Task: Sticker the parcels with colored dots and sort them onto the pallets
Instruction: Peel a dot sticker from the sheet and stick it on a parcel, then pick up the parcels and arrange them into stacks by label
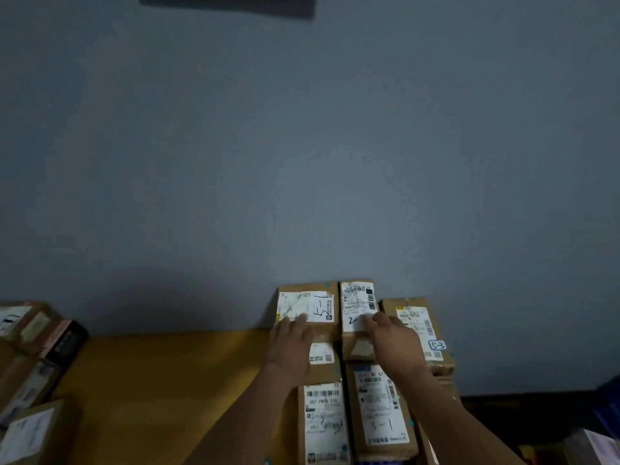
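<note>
The left hand (pixel 292 344) lies flat, fingers spread, on the 5-1 parcel (pixel 315 303). The right hand (pixel 392 340), fingers straight, presses the label of the next parcel (pixel 357 297). Both forearms pass over the near parcels (pixel 323 421), so a careless drag could knock those rows askew on the yellow surface (pixel 167 380). A push on the far pair might jam them against the wall (pixel 302 162). Dim light blurs any dots, and the hands cover part of both labels.

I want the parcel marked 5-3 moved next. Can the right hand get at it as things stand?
Probably yes. The right hand rests on the parcel marked 2-, and the 5-3 parcel lies directly beside it on its right, top face uncovered, with nothing stacked on it.
</note>
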